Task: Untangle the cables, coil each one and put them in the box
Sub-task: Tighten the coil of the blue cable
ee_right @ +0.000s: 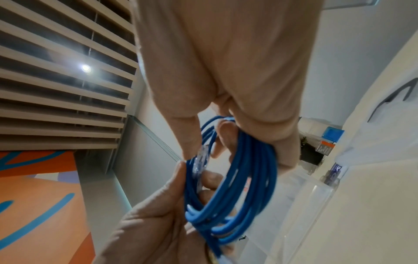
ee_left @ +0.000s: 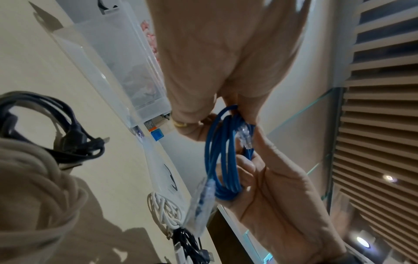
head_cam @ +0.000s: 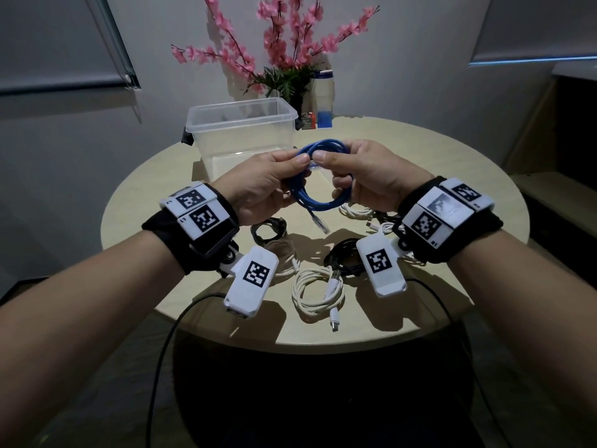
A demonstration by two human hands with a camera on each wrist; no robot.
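Gripping the coiled blue cable (head_cam: 318,176), both hands' fingers (head_cam: 302,161) pinch it above the table (head_cam: 452,163).

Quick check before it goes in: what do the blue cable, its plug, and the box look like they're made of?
Blue cable: likely a rubbery or PVC jacket, matte; it bends into smooth loops without kinking. Plug: clear hard plastic, glossy; the blue wire end shows through it. Box: translucent plastic, slightly frosted; the table shows dimly through its walls, and its rim looks moulded. Both hands, left and right, hold the coil.

blue cable (head_cam: 318,176), white cable (head_cam: 318,294), black cable (head_cam: 344,258), pink blossoms (head_cam: 284,37)
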